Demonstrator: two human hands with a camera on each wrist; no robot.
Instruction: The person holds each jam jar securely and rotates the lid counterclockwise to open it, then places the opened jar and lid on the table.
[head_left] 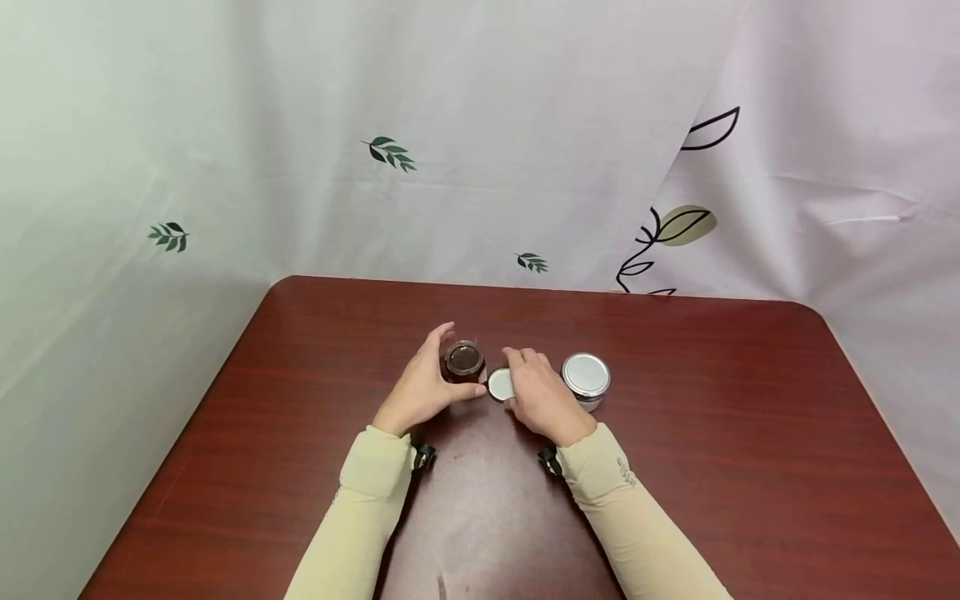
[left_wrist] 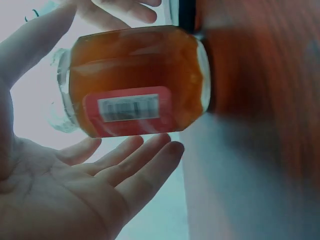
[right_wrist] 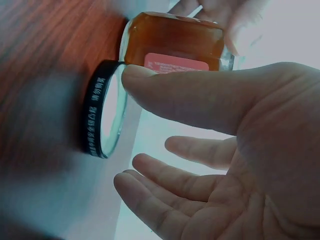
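Note:
A lidless glass jar with amber contents stands upright on the table; the left wrist view shows a red barcode label on the jar. My left hand is spread around it, thumb on one side and fingers on the other, loosely extended. Beside the jar a round lid lies with its pale inside up; its black rim bears white writing in the right wrist view. Over the lid is my right hand, the thumb right at the rim and the other fingers spread apart from it.
A second jar with a silver lid stands just right of my right hand. The red-brown wooden table reaches back to a pale curtain with leaf prints. Dark straps circle both wrists.

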